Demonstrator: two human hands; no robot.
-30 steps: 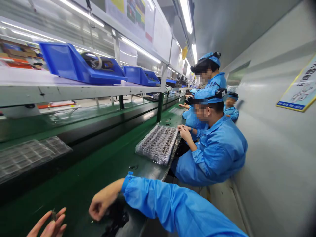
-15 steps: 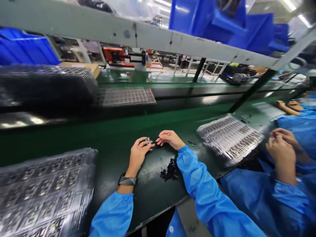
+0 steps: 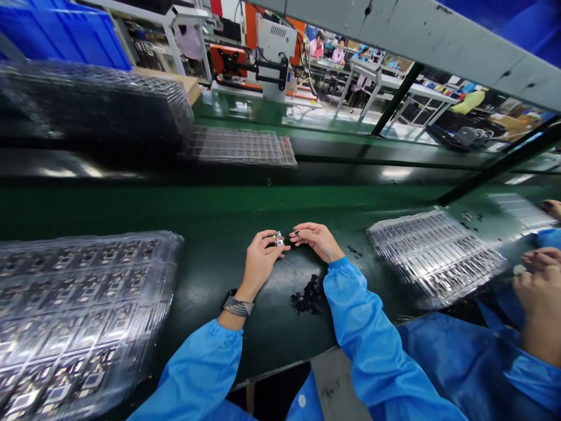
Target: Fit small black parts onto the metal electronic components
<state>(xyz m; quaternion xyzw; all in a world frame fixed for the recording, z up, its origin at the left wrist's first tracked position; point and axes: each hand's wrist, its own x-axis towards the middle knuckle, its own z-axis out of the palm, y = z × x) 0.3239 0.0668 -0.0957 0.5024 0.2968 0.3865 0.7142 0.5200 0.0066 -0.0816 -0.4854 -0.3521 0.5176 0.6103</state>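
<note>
Between the thumb and fingers of my left hand (image 3: 260,261) is a small circuit board (image 3: 279,238), with silvery and dark parts on it. Just to its right, my right hand (image 3: 319,241) pinches a tiny black piece (image 3: 296,233), too small to name exactly. The two hands are close together but apart, above the green worktop (image 3: 263,351). Below them lies a loose pile of small black pieces (image 3: 308,296). Several more dark bits (image 3: 354,251) rest to the right of my right wrist.
Clear plastic trays of circuit boards (image 3: 87,292) stand at the left. Another stack of trays (image 3: 438,254) sits at the right, beside a co-worker's hand (image 3: 541,292). An empty-looking grid tray (image 3: 241,146) lies on the far ledge; a grey shelf beam (image 3: 438,47) crosses above.
The camera view has tilted and shifted, so the scene sits differently in the frame. Both hands stay close together with their small parts; the black piece in my right hand shows more clearly.
</note>
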